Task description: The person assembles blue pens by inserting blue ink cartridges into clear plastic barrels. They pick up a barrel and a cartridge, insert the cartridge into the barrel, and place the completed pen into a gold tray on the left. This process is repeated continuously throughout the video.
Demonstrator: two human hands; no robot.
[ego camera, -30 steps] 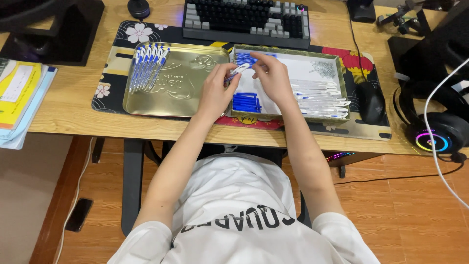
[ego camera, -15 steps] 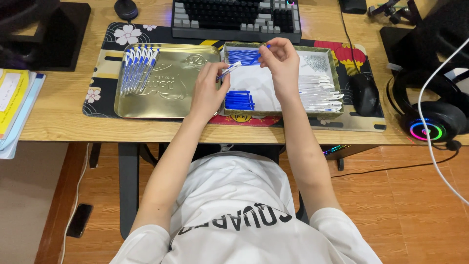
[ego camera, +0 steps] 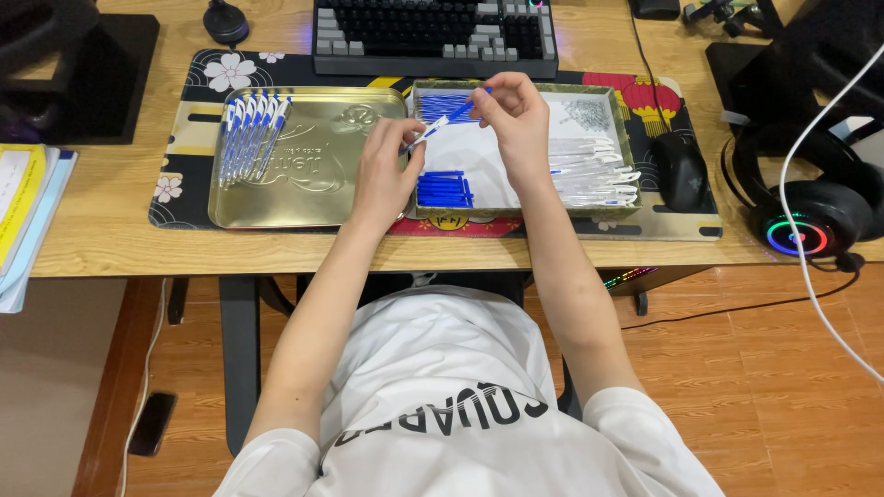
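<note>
Fingers of my left hand pinch the white end of a pen, and my right hand closes its fingertips on the blue end of that same pen, so both hands grip it just above the gap between two tins. Beneath them the wooden table carries a dark flowered mat that reaches from near its left side to past the middle. On the mat's left part lies a shallow gold tin lid, with a row of finished white and blue pens lined up at its far left corner. Just beside it, to the right, sits a green-rimmed tin holding a stack of blue caps at its near left, more blue pieces at its far left, white pen barrels along its right side and small springs at its far right corner. A keyboard lies along the table's far edge, a black mouse right of the tin, and headphones near the table's right edge.
</note>
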